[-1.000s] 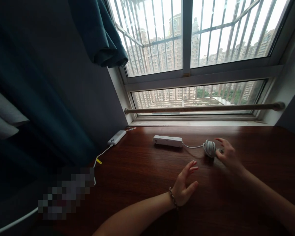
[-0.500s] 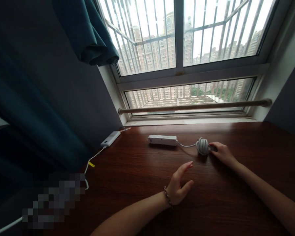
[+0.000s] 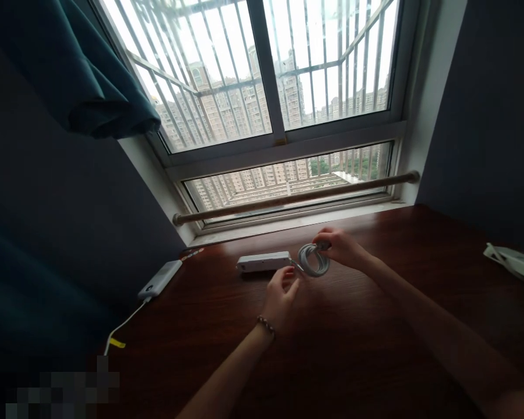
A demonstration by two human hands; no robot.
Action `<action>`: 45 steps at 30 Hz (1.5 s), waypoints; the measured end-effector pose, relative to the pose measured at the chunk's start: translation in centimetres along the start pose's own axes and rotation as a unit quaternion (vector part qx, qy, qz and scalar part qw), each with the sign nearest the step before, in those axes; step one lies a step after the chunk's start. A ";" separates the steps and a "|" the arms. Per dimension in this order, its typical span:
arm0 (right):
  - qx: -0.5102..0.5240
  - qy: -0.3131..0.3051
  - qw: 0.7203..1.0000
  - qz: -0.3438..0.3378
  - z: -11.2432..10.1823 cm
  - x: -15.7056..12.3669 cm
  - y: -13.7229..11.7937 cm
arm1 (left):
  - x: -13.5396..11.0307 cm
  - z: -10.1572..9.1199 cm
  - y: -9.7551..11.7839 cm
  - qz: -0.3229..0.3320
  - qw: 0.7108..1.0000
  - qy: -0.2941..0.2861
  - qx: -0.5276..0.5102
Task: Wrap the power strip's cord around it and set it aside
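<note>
A white power strip point(image 3: 263, 262) lies on the dark wooden desk point(image 3: 340, 349) under the window. Its white cable is wound into a coil point(image 3: 313, 260) just to its right. My right hand point(image 3: 341, 247) is closed on the coil and holds it a little above the desk. My left hand point(image 3: 280, 297), with a bead bracelet at the wrist, reaches up beside the strip's right end. Its fingers are loosely apart, the fingertips close to the cable where it leaves the strip.
A white power bank point(image 3: 159, 279) with a cable bearing a yellow tag point(image 3: 117, 343) lies at the desk's left edge. A wooden rod point(image 3: 294, 198) spans the window sill. A teal curtain point(image 3: 70, 75) hangs at upper left. A pale object point(image 3: 513, 262) lies at the far right.
My right hand has closed on the cable coil and lifted it off the desk. My left hand has moved forward to the strip's end. The view has swung to the right.
</note>
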State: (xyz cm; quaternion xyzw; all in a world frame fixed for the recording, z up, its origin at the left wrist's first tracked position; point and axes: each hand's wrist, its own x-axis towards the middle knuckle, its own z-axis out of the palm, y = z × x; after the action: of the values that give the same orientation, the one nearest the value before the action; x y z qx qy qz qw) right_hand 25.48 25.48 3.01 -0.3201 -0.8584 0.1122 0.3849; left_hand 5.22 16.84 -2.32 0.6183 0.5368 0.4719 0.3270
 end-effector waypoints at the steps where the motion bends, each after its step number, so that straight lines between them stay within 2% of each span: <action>1: 0.007 0.006 1.000 -0.003 0.3 0.1 -0.3 | 1.4 -0.4 0.4 -0.020 1.000 0.007 0.011; 3: 0.020 0.016 1.000 -0.008 1.0 0.2 -0.9 | 3.9 -0.9 1.2 -0.041 0.999 0.003 0.018; 5: 0.028 0.026 0.999 -0.010 1.5 0.1 -1.2 | 5.6 -1.1 1.6 -0.071 0.997 -0.041 0.006; 8: 0.050 0.040 0.998 0.001 1.9 -0.5 -1.5 | 6.4 -0.7 1.7 -0.101 0.987 -0.125 -0.025; 10: 0.071 0.041 0.996 0.023 1.9 -1.0 -1.4 | 6.2 -0.2 1.5 -0.113 0.981 -0.151 -0.045; 15: 0.156 0.016 0.985 0.071 2.1 -1.8 -1.3 | 5.3 0.2 0.7 -0.182 0.968 -0.144 -0.101; 20: 0.258 0.014 0.960 0.106 2.4 -1.9 -1.5 | 4.9 -1.1 0.4 -0.254 0.950 -0.111 -0.141; 22: 0.238 0.008 0.966 0.098 2.3 -1.9 -1.6 | 4.8 -1.6 0.6 -0.270 0.947 -0.098 -0.144; 27: 0.112 0.020 0.993 0.040 2.1 -2.2 -1.8 | 4.4 -1.9 1.5 -0.281 0.948 -0.078 -0.125; 32: 0.069 0.062 0.995 0.025 2.7 -2.7 -1.9 | 4.2 -1.6 1.5 -0.279 0.952 -0.085 -0.089; 38: -0.004 0.043 0.999 0.000 3.3 -3.4 -1.9 | 4.1 -1.5 1.5 -0.261 0.957 -0.106 -0.068; 45: -0.086 0.041 0.995 -0.008 3.8 -3.8 -2.2 | 3.6 -1.5 2.6 -0.247 0.955 -0.128 -0.104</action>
State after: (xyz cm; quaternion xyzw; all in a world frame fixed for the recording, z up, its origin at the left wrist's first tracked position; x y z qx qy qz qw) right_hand 23.53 21.55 -0.83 -0.3499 -0.8509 0.0219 0.3913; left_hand 4.62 19.65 1.37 0.4837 0.5746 0.3466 0.5620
